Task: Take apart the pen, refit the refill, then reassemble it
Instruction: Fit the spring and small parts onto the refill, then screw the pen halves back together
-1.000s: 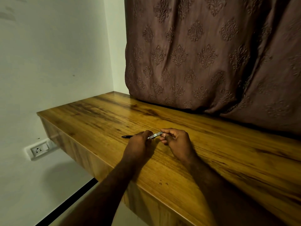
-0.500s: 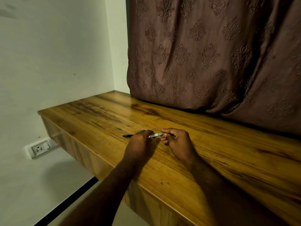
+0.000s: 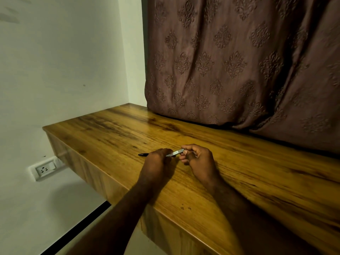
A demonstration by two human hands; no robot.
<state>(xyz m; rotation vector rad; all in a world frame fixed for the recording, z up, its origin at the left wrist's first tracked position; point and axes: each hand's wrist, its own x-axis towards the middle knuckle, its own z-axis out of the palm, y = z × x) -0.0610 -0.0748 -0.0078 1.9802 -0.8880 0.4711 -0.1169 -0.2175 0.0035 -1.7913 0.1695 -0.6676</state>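
We see a pen [image 3: 174, 153] in two colours: black at its nine o'clock end, bright silver-grey at its three o'clock end. The surface [image 3: 257, 172] is honey-yellow wood with long grain lines and dark brown streaks, and a few small dark spots near its six o'clock edge. At one o'clock we find a dull brown-mauve curtain [image 3: 230, 61] with rows of embossed damask medallions in the same tone. The wall [image 3: 64, 61] at ten o'clock is plain off-white with a greenish cast. The socket [image 3: 45, 169] at eight o'clock is white with dark pin holes. A black strip [image 3: 82, 223] runs at seven o'clock.
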